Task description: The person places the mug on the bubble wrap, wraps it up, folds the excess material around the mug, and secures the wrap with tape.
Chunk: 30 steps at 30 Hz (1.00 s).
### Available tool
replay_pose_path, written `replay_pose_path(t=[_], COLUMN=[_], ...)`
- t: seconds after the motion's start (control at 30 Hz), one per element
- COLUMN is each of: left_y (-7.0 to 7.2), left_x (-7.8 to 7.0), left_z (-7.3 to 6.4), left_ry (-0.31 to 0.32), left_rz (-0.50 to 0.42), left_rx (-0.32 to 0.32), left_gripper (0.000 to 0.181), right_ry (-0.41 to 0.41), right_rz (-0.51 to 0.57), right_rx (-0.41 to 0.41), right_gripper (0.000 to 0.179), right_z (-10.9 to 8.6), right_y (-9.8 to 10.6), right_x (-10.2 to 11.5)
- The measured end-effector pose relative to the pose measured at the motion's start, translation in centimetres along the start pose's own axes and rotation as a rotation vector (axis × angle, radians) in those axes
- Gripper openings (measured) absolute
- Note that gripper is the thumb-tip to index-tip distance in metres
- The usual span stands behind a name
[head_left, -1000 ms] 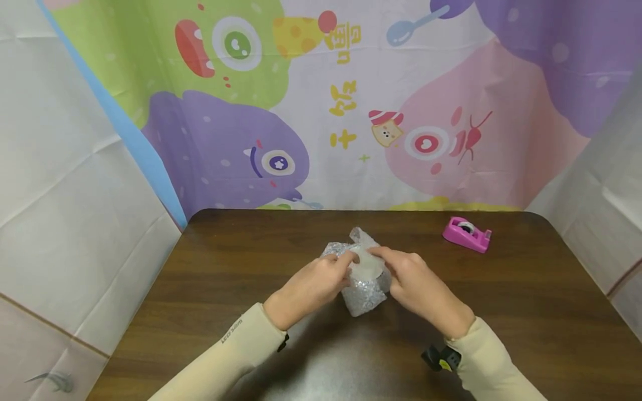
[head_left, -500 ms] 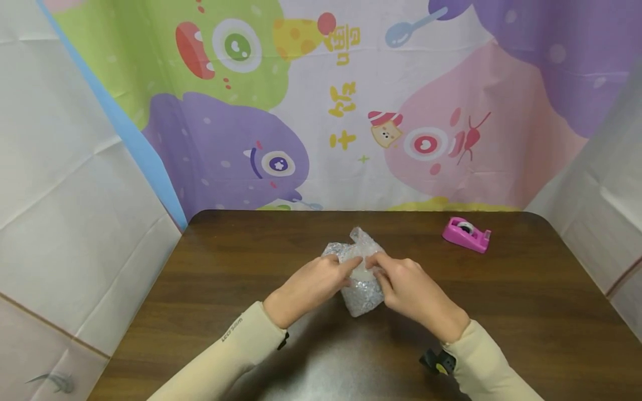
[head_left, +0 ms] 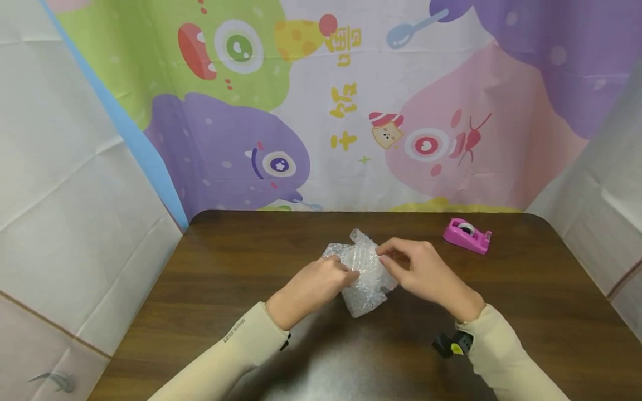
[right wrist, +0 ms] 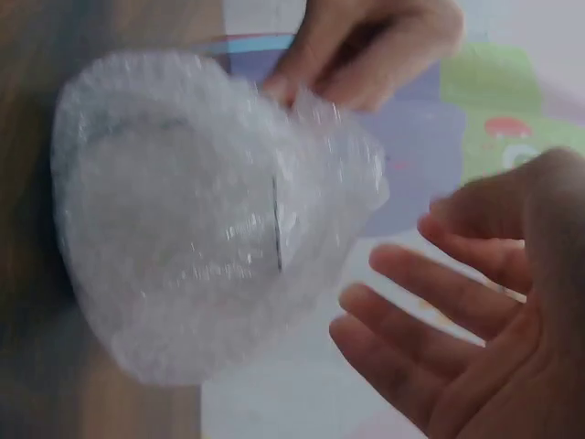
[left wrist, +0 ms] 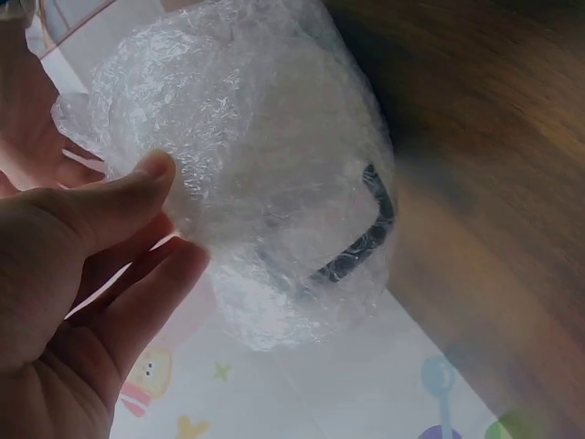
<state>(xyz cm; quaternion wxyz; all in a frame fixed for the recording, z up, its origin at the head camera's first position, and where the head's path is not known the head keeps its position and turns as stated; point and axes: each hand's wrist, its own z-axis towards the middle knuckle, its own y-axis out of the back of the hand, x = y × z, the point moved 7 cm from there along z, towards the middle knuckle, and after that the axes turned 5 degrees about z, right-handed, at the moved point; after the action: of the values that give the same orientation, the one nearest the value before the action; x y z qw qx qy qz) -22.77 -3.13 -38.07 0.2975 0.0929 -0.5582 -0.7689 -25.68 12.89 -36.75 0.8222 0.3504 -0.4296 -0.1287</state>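
A bundle in clear bubble wrap [head_left: 368,264] stands at the middle of the table, its loose wrap ends sticking out at the top and front. Through the layers a bent dark stripe [left wrist: 366,238] shows in the left wrist view; the rest of what is inside is blurred by the plastic. My left hand [head_left: 316,284] pinches the upper edge of the wrap between thumb and fingers. On the other side my right hand [head_left: 433,273] is beside the bundle, fingers loosely bent and spread, with a gap to the wrap in the right wrist view.
A pink tape dispenser [head_left: 466,236] with a roll in it stands at the back right of the dark wooden table [head_left: 241,239]. Behind the table's far edge hangs a cartoon-printed cloth [head_left: 346,184], with pale panels at both sides.
My right hand has come off the top of the wrap and moved right, its fingers parting. The wrap's upper flap now lies folded over the bundle. My left hand stays on the wrap.
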Motion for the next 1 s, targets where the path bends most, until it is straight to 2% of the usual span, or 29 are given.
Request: replay_pose_path(t=[0.07,0.13,0.37,0.5,0.6,0.73,1.0], left_y=[0.0,-0.1,0.0,0.1,0.1,0.0,0.1], left_x=[-0.1,-0.2,-0.3,-0.3,-0.4,-0.5,-0.4], left_z=[0.1,0.1,0.2,0.4,0.4,0.5,0.3], left_ry=[-0.01,-0.015,-0.022,-0.032,-0.039,-0.05,-0.042], left_rz=[0.026,0.05,0.09,0.102,0.11,0.132,0.134], left_rx=[0.003,0.012,0.033,0.031,0.028,0.026,0.03], left_gripper=[0.02,0.02,0.024,0.024,0.022,0.02,0.018], right_ry=[-0.061,-0.139,-0.425,-0.533,-0.563,-0.551,-0.585], right_rz=[0.006,0.021,0.169,0.225,0.235,0.19,0.08], right_rx=[0.006,0.054,0.402,0.537,0.589,0.63,0.655], right_gripper=[0.017,0.025,0.067,0.071,0.056,0.029,0.029], right_z=[0.6,1.3,3.0,3.6,4.0,4.6,5.5], right_y=[0.4,0.5,-1.4,-2.5,-3.0,-3.2,-3.6], right_x=[-1.1,-2.3,-5.8,-6.8,-6.8,-6.5,-6.2])
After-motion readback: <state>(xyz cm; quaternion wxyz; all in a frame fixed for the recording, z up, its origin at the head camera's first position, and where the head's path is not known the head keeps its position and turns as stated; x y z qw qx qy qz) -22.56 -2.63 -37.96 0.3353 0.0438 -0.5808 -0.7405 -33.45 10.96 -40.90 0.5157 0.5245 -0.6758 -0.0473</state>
